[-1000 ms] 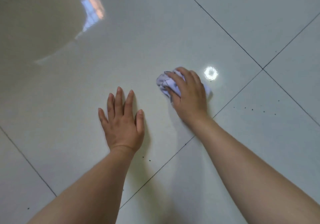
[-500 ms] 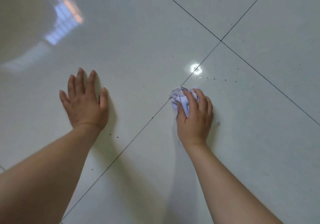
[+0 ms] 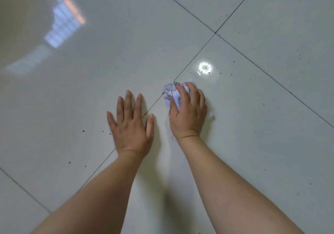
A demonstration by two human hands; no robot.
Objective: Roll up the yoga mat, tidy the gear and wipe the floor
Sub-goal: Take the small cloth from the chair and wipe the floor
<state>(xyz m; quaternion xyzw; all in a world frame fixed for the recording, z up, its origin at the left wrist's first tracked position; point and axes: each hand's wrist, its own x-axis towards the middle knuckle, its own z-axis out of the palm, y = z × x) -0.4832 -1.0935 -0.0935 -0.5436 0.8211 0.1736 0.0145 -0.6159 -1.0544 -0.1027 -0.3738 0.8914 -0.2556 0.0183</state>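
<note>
Head view: right hand (image 3: 188,114) is palm-down on a crumpled white cloth with thin dark lines (image 3: 171,93); fingers (image 3: 180,93) curl over the wad and grip it against the glossy pale grey tiled floor (image 3: 262,143). My read: bunching it up gives a firm pad to push.

Left hand (image 3: 131,125) lies flat on the tile, fingers straight and spread, holding nothing; it looks like a prop taking body weight so the other arm can scrub freely.

The cloth sits at a thin dark grout line (image 3: 195,60), just beside the left hand and near a round bright light reflection (image 3: 205,68).

Small dark specks (image 3: 83,131) are scattered left of the left hand and across the tile right of the cloth; wiping looks partly done at best, and the right-side tile is probably next.

Blurred window reflection (image 3: 61,22) upper left; surface is shiny, can't tell wet from polish.

Yoga mat and gear aren't in frame; can't judge those steps.

Risk: the braced palm could slip on slick tile.
</note>
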